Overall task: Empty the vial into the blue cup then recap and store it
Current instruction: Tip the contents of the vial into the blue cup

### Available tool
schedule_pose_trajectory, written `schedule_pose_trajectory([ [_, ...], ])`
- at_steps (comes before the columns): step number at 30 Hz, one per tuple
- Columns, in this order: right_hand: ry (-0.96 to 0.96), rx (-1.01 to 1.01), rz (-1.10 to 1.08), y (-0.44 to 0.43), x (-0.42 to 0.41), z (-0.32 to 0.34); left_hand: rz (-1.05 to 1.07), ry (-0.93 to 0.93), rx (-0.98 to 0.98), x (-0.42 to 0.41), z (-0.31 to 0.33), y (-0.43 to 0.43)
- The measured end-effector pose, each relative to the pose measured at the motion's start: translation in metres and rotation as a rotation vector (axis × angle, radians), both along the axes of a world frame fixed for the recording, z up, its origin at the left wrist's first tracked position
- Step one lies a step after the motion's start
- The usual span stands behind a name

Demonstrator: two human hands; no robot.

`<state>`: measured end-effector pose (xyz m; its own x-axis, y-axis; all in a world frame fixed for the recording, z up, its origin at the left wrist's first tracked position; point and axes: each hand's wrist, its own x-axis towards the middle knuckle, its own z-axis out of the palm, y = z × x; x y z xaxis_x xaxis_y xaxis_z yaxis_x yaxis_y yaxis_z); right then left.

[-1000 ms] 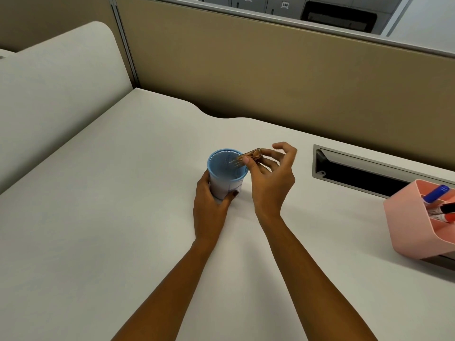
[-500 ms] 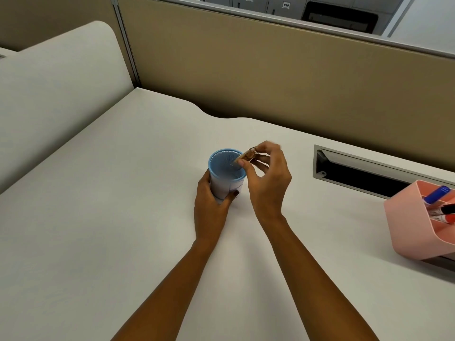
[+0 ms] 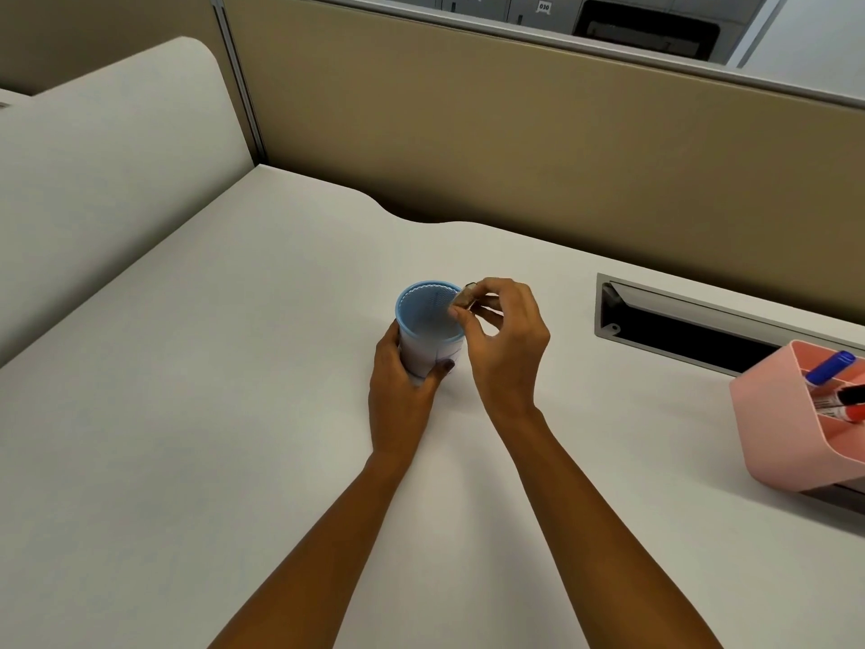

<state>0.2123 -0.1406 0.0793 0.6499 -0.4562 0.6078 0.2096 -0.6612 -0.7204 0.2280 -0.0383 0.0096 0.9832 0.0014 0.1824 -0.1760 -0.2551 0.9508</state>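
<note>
Small brownish vial (image 3: 465,299) tipped steeper than a second ago, mouth over 3 o'clock rim of round blue plastic cup (image 3: 429,331). Right hand (image 3: 508,339) fingers pinch vial; left hand (image 3: 401,386) fingers wrap cup. Emptying likely near done; recapping next.

We see a blue cup (image 3: 433,327) standing up on the table; the small vial (image 3: 465,298) tips over its rim.

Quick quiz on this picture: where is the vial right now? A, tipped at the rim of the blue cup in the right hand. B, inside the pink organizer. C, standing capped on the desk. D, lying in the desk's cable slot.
A: the right hand pinches the small vial tilted against the rim of the blue cup, which the left hand steadies on the desk.
</note>
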Motion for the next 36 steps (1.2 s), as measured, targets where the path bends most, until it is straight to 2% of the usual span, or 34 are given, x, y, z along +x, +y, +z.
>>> schedule_pose_trajectory([
  [4, 0.005, 0.093, -0.003, 0.002, 0.000, 0.002, 0.003, 0.007, 0.010, 0.000, -0.002, 0.000],
  [7, -0.001, 0.021, -0.009, 0.001, 0.001, -0.003, 0.005, -0.004, 0.010, 0.000, -0.002, 0.000],
  [10, 0.018, 0.119, -0.006, 0.003, 0.000, -0.002, 0.004, 0.005, 0.015, 0.000, -0.002, -0.001],
  [14, 0.004, 0.109, -0.044, 0.003, -0.001, -0.003, 0.001, 0.007, 0.009, 0.001, -0.001, 0.000],
  [20, -0.054, 0.616, -0.103, 0.006, -0.011, 0.011, -0.010, 0.012, 0.018, -0.001, 0.000, 0.002],
  [27, 0.020, 1.191, -0.130, -0.002, -0.041, 0.017, 0.014, 0.045, 0.021, -0.025, -0.003, 0.011],
  [32, -0.044, 1.395, -0.068, -0.003, -0.079, 0.029, 0.018, 0.102, 0.003, -0.066, 0.001, 0.015],
  [36, -0.101, 1.435, -0.055, -0.001, -0.117, 0.036, -0.042, 0.153, -0.007, -0.102, 0.010, 0.019],
])
